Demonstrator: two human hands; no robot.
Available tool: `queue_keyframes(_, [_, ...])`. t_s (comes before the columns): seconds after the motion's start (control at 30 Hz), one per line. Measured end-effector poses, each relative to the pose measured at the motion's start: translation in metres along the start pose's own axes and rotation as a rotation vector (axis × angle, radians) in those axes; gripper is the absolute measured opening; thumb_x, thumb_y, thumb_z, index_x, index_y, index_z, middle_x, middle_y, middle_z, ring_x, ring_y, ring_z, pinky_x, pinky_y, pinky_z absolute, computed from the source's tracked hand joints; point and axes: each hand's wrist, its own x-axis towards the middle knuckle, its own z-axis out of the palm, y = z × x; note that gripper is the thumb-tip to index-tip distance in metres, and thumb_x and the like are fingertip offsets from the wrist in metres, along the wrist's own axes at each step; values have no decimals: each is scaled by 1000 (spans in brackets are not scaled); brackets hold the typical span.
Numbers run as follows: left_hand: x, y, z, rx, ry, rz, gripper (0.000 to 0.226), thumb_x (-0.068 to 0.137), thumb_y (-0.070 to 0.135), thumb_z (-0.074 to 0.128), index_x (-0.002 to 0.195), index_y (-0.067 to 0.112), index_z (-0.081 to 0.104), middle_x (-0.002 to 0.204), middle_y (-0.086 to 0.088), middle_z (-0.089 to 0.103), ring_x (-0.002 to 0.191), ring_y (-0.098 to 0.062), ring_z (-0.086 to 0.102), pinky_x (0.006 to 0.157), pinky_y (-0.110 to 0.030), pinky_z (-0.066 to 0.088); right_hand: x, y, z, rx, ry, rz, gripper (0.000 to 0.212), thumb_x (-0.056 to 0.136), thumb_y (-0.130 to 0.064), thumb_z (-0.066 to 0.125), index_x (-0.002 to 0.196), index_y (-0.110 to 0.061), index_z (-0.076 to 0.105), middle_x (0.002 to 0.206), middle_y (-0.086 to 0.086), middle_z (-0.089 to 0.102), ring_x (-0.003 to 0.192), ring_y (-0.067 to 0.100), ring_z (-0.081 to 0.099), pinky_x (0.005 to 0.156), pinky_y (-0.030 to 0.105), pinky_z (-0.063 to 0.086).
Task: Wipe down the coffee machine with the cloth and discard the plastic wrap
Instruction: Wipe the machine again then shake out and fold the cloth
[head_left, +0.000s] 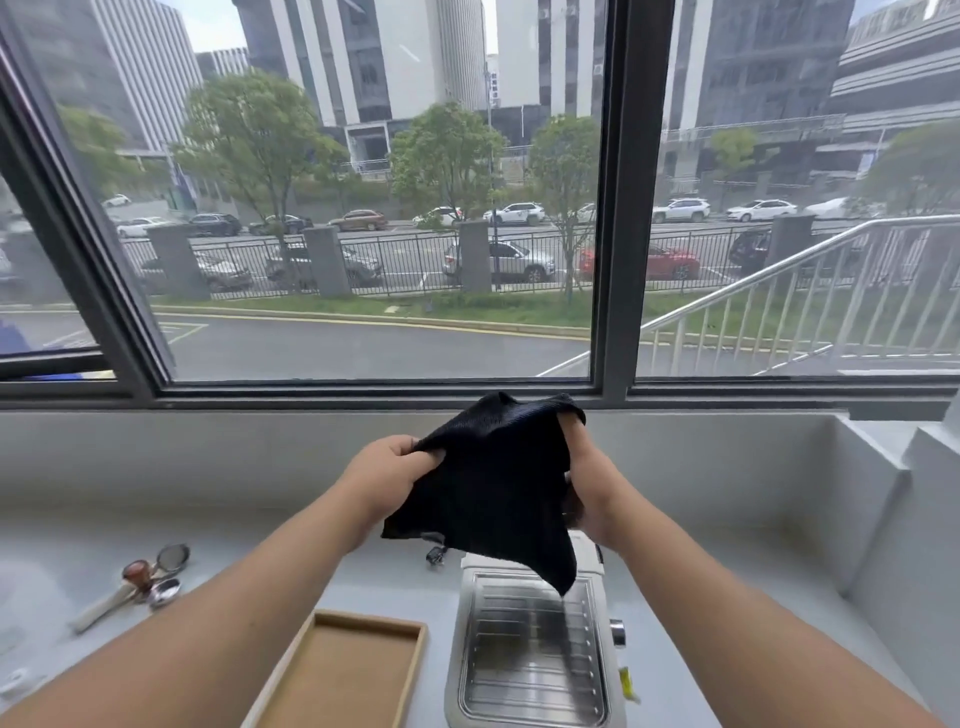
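now both hands, left hand (390, 464) and right hand (589, 483), pinch the cloth (493, 483) in their fingers, spreading it above the coffee machine (530, 649), probably to wipe.

An office pantry or break area in a city business district is suggested. A pale grey counter (701, 519) is set directly beneath a wide, dark-framed window (613, 208), through which tall office blocks, a fenced car park and a road are seen. On the counter, a cream coffee machine (530, 670) with a metal grille top, a wooden tray (343, 670) and coffee tools (150, 577) are laid out.
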Motion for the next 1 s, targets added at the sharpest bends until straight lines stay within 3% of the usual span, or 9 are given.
queue_keyframes(0.1, [-7,-6,-7,-130,73,-34,24,97,36,70,104,14,77,102,-13,81,101,-38,76,93,-54,62,7,9,7,33,-93,76,121,25,-107,57,119,-32,73,108,11,80,104,37,74,80,49,61])
queue_keyframes(0.17, [-11,-11,-12,-189,109,-42,26,96,37,70,104,13,77,100,-11,82,98,-36,77,89,-51,64,11,12,17,60,-137,120,121,27,-105,59,120,-30,73,110,12,80,104,38,75,82,51,61])
queue_keyframes(0.27, [-15,-19,-20,-228,158,-55,26,95,38,69,102,14,77,98,-9,82,93,-29,79,86,-45,64,14,13,36,123,-215,221,118,34,-102,66,120,-22,74,111,15,79,96,37,77,70,50,64])
queue_keyframes(0.37, [-15,-33,-29,-283,211,-146,25,95,37,68,104,15,76,97,-8,82,92,-31,78,87,-48,63,16,15,55,125,-235,304,105,50,-96,68,120,-18,73,112,16,79,98,39,77,77,51,64])
queue_keyframes(0.57, [-11,-65,-43,-475,247,-301,25,98,30,67,105,7,76,91,-11,82,70,-25,79,58,-32,60,19,23,81,122,-323,316,84,77,-90,47,91,-17,85,108,13,79,97,33,77,75,44,63])
queue_keyframes(0.67, [-5,-76,-53,-529,240,-320,26,99,31,67,107,9,76,91,-10,83,76,-26,80,63,-34,60,26,23,84,186,-337,338,95,78,-91,49,118,-11,77,122,19,75,108,40,74,79,50,63])
queue_keyframes(0.8, [4,-88,-73,-606,235,-355,29,99,35,66,103,8,77,89,-13,82,71,-30,80,55,-37,61,36,30,98,204,-359,375,108,76,-90,52,138,-2,59,135,22,67,122,39,67,103,48,51])
queue_keyframes(0.9, [13,-97,-90,-570,222,-394,36,99,39,65,89,8,82,86,-15,82,71,-34,79,61,-40,63,40,37,112,101,-317,372,80,87,-64,66,131,0,53,124,20,73,112,35,73,93,45,55])
queue_keyframes(1.0, [24,-105,-108,-502,213,-415,38,96,41,68,98,4,77,91,-16,81,83,-37,78,75,-45,63,45,40,122,121,-264,292,45,88,-20,74,126,-3,55,121,18,73,102,34,74,84,42,59])
